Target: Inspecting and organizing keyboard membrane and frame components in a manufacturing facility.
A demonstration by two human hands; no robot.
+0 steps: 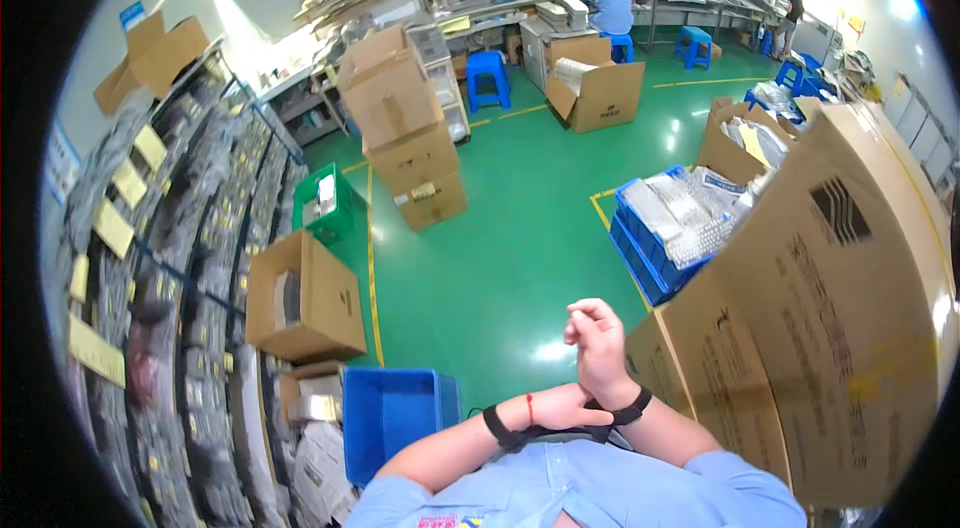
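Observation:
My left hand point(565, 407) reaches across my body to my right wrist, its thumb lying against the black wristband point(632, 407) there. Its other fingers go behind the wrist and are partly hidden. A second black band point(502, 427) and a thin red string point(530, 409) circle my left wrist. Raised just beyond, my right hand point(600, 346) has its fingers curled in, and nothing shows in them.
Left of me stand a blue bin point(395, 418), an open carton point(310, 296) and a packed shelf rack point(190, 258). Tall cartons point(830, 328) rise close on my right, near blue crates point(640, 243). Stacked boxes point(410, 143) stand ahead; a person point(610, 3) sits at the far bench.

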